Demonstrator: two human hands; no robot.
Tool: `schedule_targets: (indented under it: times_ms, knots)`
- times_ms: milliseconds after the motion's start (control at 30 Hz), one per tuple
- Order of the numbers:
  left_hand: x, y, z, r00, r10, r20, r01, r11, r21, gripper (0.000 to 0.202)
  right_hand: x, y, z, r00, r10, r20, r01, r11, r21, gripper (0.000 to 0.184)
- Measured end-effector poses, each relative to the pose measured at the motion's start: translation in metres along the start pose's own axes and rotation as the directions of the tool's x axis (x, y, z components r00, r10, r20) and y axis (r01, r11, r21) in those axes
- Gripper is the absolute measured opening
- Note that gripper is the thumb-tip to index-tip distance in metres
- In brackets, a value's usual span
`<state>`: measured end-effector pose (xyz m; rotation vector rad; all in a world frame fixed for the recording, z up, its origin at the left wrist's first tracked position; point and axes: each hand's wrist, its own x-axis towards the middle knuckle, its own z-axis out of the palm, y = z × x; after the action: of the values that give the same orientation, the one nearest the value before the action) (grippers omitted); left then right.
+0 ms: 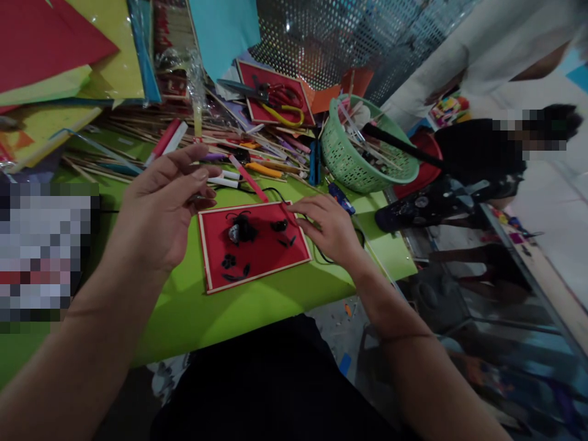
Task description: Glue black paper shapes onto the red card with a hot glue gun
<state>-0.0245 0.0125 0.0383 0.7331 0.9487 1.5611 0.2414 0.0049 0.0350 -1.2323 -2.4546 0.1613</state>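
A red panel (266, 257) with a pale stick frame lies on the green table. On it are a fuzzy black figure (243, 229) with a shiny grey part and two curled feelers, a small black piece (279, 226), a black flower shape (228, 261) and several black leaf-like bits. My right hand (328, 226) grips the panel's right edge near its upper corner, thumb and fingers close together. Raised over the panel's left side, my left hand (158, 208) has loosely bent fingers standing apart. Nothing clearly shows in it.
Scissors (275, 101) lie on another red panel behind. Thin sticks (138, 131) and markers (250, 177) clutter the back. A green basket (367, 156) of tools stands right, near a blue glue gun (340, 198) and its cord. Coloured sheets (105, 55) lie left. Another person (478, 153) is at right.
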Motion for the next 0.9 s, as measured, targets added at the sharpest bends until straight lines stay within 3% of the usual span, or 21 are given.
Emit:
schedule_targets:
  times_ms: [200, 433, 667, 900]
  knots:
    - [-0.001, 0.001, 0.001, 1.000, 0.004, -0.003, -0.004, 1.000, 0.008, 0.022, 0.036, 0.021, 0.004, 0.990, -0.074, 0.120, 0.076, 0.997, -0.006, 0.020]
    - [0.000, -0.003, -0.002, 1.000, 0.006, 0.029, -0.006, 1.000, 0.000, 0.022, 0.047, 0.023, 0.017, 0.965, -0.150, 0.217, 0.151, 0.988, 0.014, 0.024]
    - [0.001, -0.003, -0.004, 1.000, 0.016, 0.024, -0.016, 1.000, 0.005, 0.024, 0.048, 0.021, 0.023, 0.971, -0.116, 0.207, 0.120, 0.993, -0.007, 0.021]
    - [0.003, -0.007, -0.007, 0.999, 0.016, 0.032, -0.017, 1.000, 0.015, 0.024, 0.047, 0.025, 0.016, 0.989, -0.082, 0.125, 0.079, 0.996, 0.033, 0.012]
